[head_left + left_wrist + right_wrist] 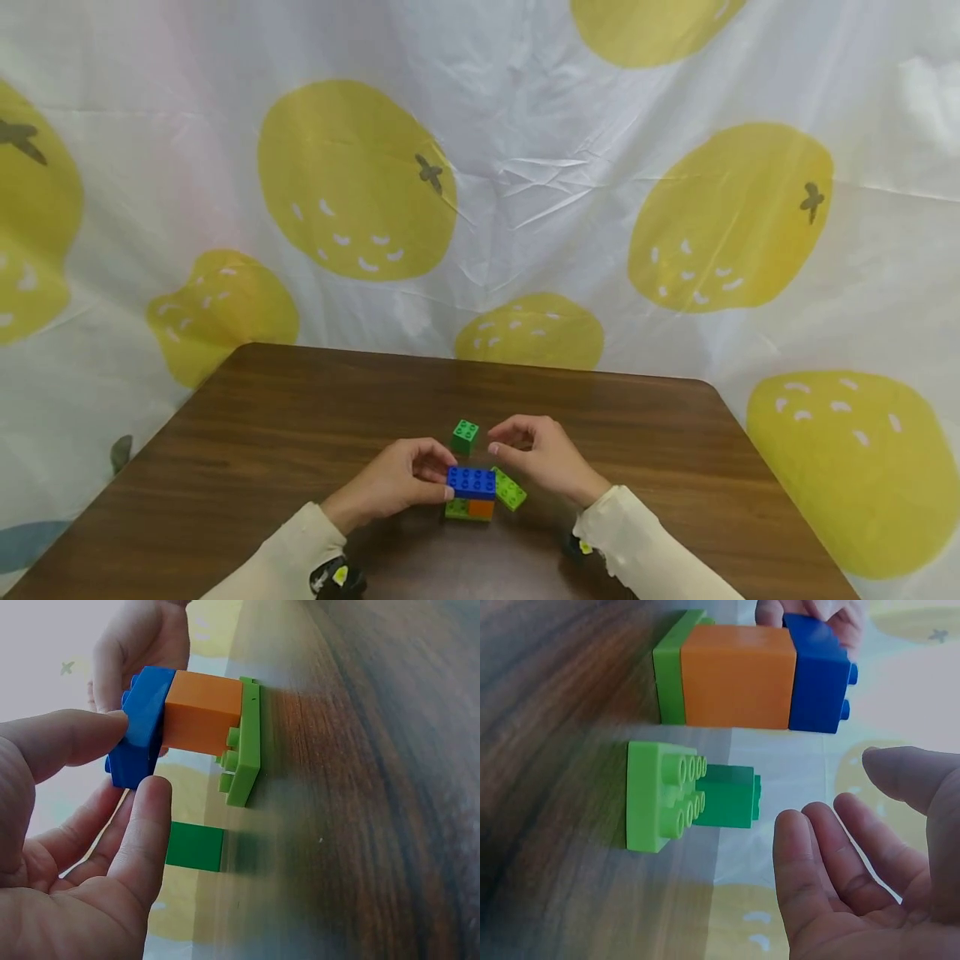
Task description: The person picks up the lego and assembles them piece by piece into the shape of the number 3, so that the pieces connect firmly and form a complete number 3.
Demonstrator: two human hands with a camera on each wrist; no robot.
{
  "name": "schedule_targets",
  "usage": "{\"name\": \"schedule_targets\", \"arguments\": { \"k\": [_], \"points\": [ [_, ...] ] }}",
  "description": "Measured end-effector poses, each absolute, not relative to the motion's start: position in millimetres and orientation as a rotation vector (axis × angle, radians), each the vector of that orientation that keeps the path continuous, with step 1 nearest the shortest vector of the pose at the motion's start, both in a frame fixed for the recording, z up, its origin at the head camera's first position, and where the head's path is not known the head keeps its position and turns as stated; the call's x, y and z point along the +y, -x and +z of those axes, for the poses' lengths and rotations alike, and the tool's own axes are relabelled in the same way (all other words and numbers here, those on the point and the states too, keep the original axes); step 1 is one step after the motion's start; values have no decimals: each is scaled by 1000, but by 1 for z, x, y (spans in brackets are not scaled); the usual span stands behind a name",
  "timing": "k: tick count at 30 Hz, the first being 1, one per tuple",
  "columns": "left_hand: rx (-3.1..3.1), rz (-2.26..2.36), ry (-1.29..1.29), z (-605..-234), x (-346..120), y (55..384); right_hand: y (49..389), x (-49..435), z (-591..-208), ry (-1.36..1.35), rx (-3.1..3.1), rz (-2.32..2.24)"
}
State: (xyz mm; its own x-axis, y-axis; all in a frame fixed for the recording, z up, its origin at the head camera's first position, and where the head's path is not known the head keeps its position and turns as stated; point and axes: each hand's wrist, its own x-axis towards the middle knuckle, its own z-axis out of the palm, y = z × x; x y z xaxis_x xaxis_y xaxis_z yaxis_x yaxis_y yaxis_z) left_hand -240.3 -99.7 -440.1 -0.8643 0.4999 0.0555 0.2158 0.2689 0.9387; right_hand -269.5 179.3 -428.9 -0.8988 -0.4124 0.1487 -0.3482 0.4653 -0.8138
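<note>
My left hand [400, 481] pinches the end of a blue brick [471, 482] between thumb and fingers. That brick sits on top of an orange brick [739, 676], which stands on one end of a flat lime green brick [246, 746]; the blue one overhangs the bare studs. My right hand [543, 456] is raised to the right of the stack, fingers relaxed and apart, with nothing in it. Below it lies a second lime green brick [649, 796], studs up, beside the stack. Farther back stands a small dark green brick [465, 435] with its studs upward.
All the bricks are on a brown wooden table [337, 400]. Behind the table's far edge hangs a pale cloth [525, 192] printed with yellow fruit. The cuffs of both cream sleeves [622, 525] come close over the tabletop.
</note>
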Motion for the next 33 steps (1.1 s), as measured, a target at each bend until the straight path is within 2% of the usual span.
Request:
{"name": "schedule_targets", "arguments": {
  "k": [18,33],
  "points": [
    [2303,1605,-659,-441,-100,242,282,178,-435,629,2657,-1437],
    [2304,1605,-653,-442,-100,242,285,178,-439,691,2690,-1355]
  ]
}}
